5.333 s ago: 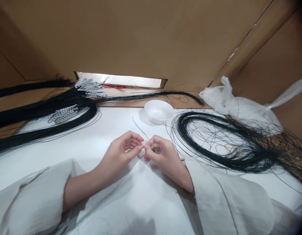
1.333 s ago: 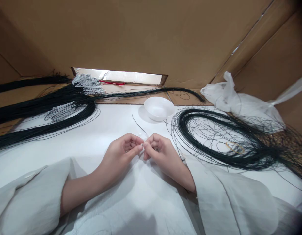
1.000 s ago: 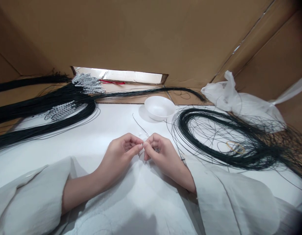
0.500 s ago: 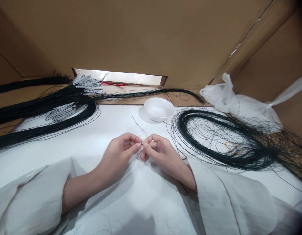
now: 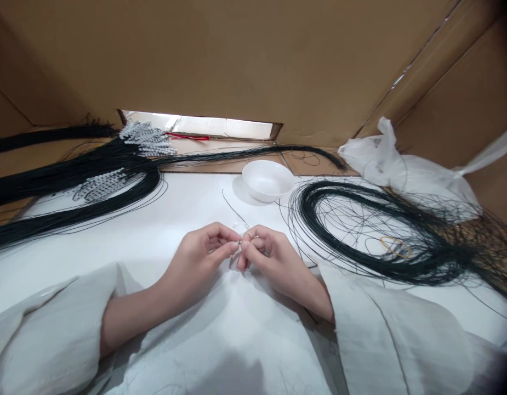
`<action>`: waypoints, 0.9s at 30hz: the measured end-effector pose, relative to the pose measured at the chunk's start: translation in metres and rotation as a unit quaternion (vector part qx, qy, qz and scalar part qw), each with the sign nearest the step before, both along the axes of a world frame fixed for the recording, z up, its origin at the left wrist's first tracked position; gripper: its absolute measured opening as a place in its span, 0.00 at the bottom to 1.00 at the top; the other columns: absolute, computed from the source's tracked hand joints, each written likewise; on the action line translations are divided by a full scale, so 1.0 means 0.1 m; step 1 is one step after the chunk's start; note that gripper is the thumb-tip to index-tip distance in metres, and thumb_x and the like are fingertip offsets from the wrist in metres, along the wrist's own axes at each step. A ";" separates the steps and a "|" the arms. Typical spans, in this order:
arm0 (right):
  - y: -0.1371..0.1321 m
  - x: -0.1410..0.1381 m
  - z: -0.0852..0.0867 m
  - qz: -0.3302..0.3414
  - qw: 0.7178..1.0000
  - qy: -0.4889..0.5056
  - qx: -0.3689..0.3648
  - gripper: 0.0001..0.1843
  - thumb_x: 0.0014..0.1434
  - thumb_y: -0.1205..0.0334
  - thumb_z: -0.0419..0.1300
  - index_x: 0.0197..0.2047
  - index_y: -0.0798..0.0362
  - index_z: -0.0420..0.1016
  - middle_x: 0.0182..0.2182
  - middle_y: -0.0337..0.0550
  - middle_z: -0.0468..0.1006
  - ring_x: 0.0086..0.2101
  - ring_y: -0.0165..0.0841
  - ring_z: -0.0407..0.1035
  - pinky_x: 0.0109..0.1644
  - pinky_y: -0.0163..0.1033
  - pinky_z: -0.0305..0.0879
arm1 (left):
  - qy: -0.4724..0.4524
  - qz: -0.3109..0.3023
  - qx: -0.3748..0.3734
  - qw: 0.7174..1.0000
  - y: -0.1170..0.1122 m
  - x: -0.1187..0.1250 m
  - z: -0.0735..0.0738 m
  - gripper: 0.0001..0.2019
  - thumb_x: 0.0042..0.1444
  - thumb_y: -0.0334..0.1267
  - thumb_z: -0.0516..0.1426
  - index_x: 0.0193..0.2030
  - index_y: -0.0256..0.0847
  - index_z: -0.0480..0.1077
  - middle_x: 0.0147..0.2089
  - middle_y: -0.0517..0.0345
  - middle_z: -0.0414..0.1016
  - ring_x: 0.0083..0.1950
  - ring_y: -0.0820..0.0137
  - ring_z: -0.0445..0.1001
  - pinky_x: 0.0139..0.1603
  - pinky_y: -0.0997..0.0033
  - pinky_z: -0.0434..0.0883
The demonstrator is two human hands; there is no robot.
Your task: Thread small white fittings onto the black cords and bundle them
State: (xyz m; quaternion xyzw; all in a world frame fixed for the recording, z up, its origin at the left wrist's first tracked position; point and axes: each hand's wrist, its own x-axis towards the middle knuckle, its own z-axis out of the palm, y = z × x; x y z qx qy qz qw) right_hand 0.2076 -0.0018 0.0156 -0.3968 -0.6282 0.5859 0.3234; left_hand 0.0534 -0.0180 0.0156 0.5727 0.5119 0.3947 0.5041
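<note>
My left hand (image 5: 199, 255) and my right hand (image 5: 273, 255) meet fingertip to fingertip above the white table. Both are closed in a pinch. Between the tips is a tiny dark, shiny bit (image 5: 239, 242), too small to name. A thin black cord (image 5: 233, 207) runs from my right fingers up and left, its free end lying on the table. Small pale specks show where that cord meets the fingers. Most of what the fingers grip is hidden behind them.
Beyond my hands stands a white bowl (image 5: 268, 189). A loose coil of black cord (image 5: 314, 219) lies at right, beside a white plastic bag (image 5: 376, 159). At left are black cord bundles (image 5: 68, 164) with white-and-black wrapped ends (image 5: 146, 138). Cardboard walls (image 5: 220, 60) enclose the table.
The view has shifted slightly. My hands keep the same pinch, fingertips together, with hardly any visible movement.
</note>
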 end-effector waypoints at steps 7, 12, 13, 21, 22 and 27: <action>0.04 -0.01 -0.02 0.011 1.000 0.016 -0.017 0.08 0.59 0.60 0.51 0.31 0.55 0.62 0.22 0.39 0.73 0.26 0.27 0.67 0.33 0.34 0.62 | 0.067 0.016 0.051 0.996 0.01 -0.02 -0.02 0.05 0.55 0.36 0.52 0.36 0.40 0.68 0.33 0.59 0.75 0.36 0.70 0.73 0.39 0.72 0.67; 0.05 0.00 0.01 0.019 1.000 -0.003 -0.012 0.09 0.59 0.59 0.51 0.31 0.55 0.63 0.23 0.40 0.74 0.26 0.27 0.67 0.34 0.34 0.62 | 0.116 0.016 0.089 0.989 -0.01 -0.03 -0.01 0.05 0.55 0.35 0.52 0.35 0.40 0.68 0.33 0.60 0.74 0.35 0.71 0.72 0.38 0.73 0.66; 0.04 0.00 0.02 0.020 1.000 -0.009 -0.009 0.09 0.59 0.59 0.51 0.30 0.55 0.63 0.23 0.40 0.74 0.26 0.27 0.68 0.33 0.34 0.62 | 0.123 0.014 0.097 0.988 -0.01 -0.03 -0.01 0.05 0.55 0.35 0.52 0.35 0.40 0.68 0.33 0.60 0.74 0.35 0.71 0.72 0.38 0.73 0.66; 0.00 0.01 -0.02 0.009 0.998 -0.055 0.040 0.08 0.61 0.60 0.49 0.32 0.54 0.63 0.21 0.36 0.70 0.24 0.26 0.65 0.30 0.33 0.60 | 0.127 -0.002 0.113 0.985 -0.03 -0.03 -0.02 0.05 0.56 0.35 0.52 0.35 0.40 0.69 0.34 0.60 0.75 0.36 0.71 0.73 0.38 0.73 0.67; -0.01 0.01 -0.02 0.005 0.997 -0.059 0.045 0.08 0.61 0.60 0.49 0.32 0.54 0.63 0.21 0.36 0.70 0.24 0.26 0.65 0.29 0.33 0.59 | 0.125 -0.001 0.113 0.986 -0.03 -0.03 -0.02 0.05 0.56 0.35 0.52 0.36 0.40 0.69 0.34 0.59 0.75 0.36 0.70 0.73 0.38 0.72 0.67; 0.00 0.00 -0.02 0.002 0.999 -0.038 0.039 0.07 0.60 0.61 0.49 0.32 0.54 0.62 0.22 0.37 0.71 0.25 0.27 0.66 0.31 0.34 0.62 | 0.124 0.002 0.112 0.986 -0.03 -0.03 0.00 0.06 0.56 0.35 0.52 0.35 0.40 0.69 0.34 0.59 0.75 0.36 0.70 0.73 0.38 0.72 0.67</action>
